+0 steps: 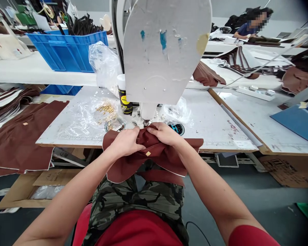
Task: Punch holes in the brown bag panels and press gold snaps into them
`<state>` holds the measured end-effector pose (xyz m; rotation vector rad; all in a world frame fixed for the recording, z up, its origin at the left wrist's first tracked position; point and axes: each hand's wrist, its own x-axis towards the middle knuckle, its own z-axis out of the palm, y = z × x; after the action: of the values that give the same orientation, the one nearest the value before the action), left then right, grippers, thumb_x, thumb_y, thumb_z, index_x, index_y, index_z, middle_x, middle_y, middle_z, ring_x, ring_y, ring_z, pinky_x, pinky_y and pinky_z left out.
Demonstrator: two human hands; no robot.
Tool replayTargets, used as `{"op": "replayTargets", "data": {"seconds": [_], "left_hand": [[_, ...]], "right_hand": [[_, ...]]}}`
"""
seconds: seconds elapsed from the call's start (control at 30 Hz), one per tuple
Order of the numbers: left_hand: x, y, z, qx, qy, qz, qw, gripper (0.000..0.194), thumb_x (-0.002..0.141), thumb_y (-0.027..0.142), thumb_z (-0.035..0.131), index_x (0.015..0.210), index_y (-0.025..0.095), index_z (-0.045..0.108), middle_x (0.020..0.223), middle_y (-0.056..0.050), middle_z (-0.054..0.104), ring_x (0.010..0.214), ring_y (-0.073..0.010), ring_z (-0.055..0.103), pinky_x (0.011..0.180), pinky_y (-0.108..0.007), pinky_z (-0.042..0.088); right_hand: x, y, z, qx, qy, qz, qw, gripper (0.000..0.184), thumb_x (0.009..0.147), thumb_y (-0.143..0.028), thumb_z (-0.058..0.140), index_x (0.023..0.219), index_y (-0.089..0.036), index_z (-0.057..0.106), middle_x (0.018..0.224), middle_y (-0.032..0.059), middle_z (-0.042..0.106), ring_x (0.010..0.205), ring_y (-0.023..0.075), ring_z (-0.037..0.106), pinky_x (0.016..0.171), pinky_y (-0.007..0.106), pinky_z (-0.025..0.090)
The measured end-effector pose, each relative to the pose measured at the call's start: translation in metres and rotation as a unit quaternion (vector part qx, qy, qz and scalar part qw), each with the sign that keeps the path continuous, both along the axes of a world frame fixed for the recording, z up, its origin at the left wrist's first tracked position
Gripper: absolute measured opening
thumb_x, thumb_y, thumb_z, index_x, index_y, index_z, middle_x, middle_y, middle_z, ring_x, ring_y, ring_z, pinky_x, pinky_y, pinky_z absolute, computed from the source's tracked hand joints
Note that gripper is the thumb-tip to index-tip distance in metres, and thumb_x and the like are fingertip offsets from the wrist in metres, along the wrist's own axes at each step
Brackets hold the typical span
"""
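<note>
A piece of brown leather-like material (133, 165) lies bunched over the front edge of the worktable and hangs toward my lap. My left hand (127, 141) grips its left side, thumb pointing inward. On the right, my right hand (164, 132) holds a gathered fold, its fingers curled over the top. Between and below the hands, a small tan square (148, 153) shows on the material. Just beyond my fingertips is the lower head of a white press-like machine (166, 51); the bunched material partly hides its working point (146, 123).
Gold-coloured small parts (106, 111) lie on clear plastic at left, beside a black spray can (125, 97). More brown material (23, 136) is stacked further left. A blue crate (69, 51) stands behind. A person (254, 25) sits at the back right.
</note>
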<state>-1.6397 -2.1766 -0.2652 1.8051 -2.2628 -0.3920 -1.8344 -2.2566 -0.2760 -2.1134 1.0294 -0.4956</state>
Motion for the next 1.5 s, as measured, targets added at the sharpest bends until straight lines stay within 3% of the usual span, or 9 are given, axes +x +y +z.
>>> {"op": "replayTargets", "data": {"seconds": [0.2,0.33,0.47,0.67,0.77,0.97,1.13,1.5], "left_hand": [[0.007,-0.014,0.005,0.052,0.047,0.003,0.997,0.043,0.076,0.051,0.069,0.103,0.02,0.057,0.097,-0.007,0.071,0.088,-0.0281,0.067,0.067,-0.033,0.044],[0.006,-0.01,0.007,0.085,0.05,-0.003,0.995,0.052,0.069,0.058,0.073,0.102,0.022,0.058,0.099,-0.006,0.071,0.089,-0.0286,0.067,0.066,-0.032,0.044],[0.007,-0.003,0.005,0.102,0.023,-0.001,0.995,0.059,0.062,0.067,0.073,0.097,0.022,0.058,0.097,-0.007,0.071,0.088,-0.0307,0.067,0.064,-0.033,0.044],[0.016,-0.025,0.011,0.09,0.039,0.005,0.995,0.077,0.055,0.077,0.072,0.109,0.024,0.058,0.104,-0.006,0.071,0.092,-0.0306,0.066,0.07,-0.034,0.047],[0.019,-0.041,0.015,0.075,0.018,0.014,0.997,0.082,0.052,0.082,0.069,0.107,0.022,0.059,0.102,-0.008,0.071,0.091,-0.0328,0.066,0.069,-0.036,0.047],[0.019,-0.052,0.003,0.051,-0.024,0.023,0.998,0.084,0.057,0.084,0.064,0.109,0.019,0.058,0.101,-0.013,0.072,0.094,-0.0377,0.066,0.072,-0.04,0.048],[0.026,-0.059,-0.01,0.062,-0.032,0.02,0.997,0.078,0.063,0.081,0.063,0.111,0.02,0.058,0.102,-0.013,0.072,0.094,-0.0364,0.066,0.07,-0.038,0.048],[0.032,-0.064,-0.017,0.064,-0.039,-0.01,0.997,0.08,0.068,0.082,0.056,0.12,0.021,0.056,0.097,-0.011,0.071,0.091,-0.0335,0.066,0.067,-0.034,0.043]], "right_hand": [[-0.002,-0.002,-0.001,-0.042,0.006,0.006,0.999,0.019,0.098,-0.028,0.051,0.103,-0.02,0.067,0.104,0.0054,0.072,0.092,0.0197,0.064,0.084,0.029,0.045],[0.001,0.008,0.0,-0.085,0.061,-0.016,0.994,0.016,0.098,-0.025,0.05,0.095,-0.018,0.065,0.098,0.0075,0.072,0.087,0.0202,0.063,0.078,0.028,0.044],[0.006,0.015,-0.001,-0.072,0.076,-0.02,0.994,0.016,0.097,-0.023,0.052,0.09,-0.017,0.065,0.095,0.0086,0.072,0.085,0.02,0.064,0.077,0.028,0.044],[0.016,-0.013,-0.008,-0.039,-0.002,-0.023,0.999,0.019,0.094,-0.016,0.051,0.101,-0.019,0.069,0.105,0.0047,0.074,0.096,0.0212,0.066,0.085,0.029,0.046],[0.02,-0.029,-0.012,-0.074,-0.018,-0.035,0.996,0.022,0.092,-0.014,0.051,0.105,-0.018,0.068,0.107,0.0054,0.074,0.099,0.023,0.066,0.087,0.03,0.047],[0.023,-0.029,-0.019,-0.188,0.123,-0.093,0.97,0.03,0.095,-0.022,0.048,0.119,-0.017,0.066,0.102,0.012,0.074,0.095,0.0297,0.067,0.081,0.034,0.048],[0.03,-0.024,-0.023,-0.208,0.251,-0.136,0.935,0.035,0.097,-0.032,0.047,0.121,-0.017,0.068,0.094,0.0162,0.074,0.087,0.0327,0.069,0.075,0.036,0.049],[0.033,-0.025,-0.026,-0.213,0.267,-0.144,0.929,0.037,0.097,-0.034,0.046,0.117,-0.014,0.07,0.093,0.019,0.074,0.091,0.0366,0.068,0.077,0.04,0.05]]}}
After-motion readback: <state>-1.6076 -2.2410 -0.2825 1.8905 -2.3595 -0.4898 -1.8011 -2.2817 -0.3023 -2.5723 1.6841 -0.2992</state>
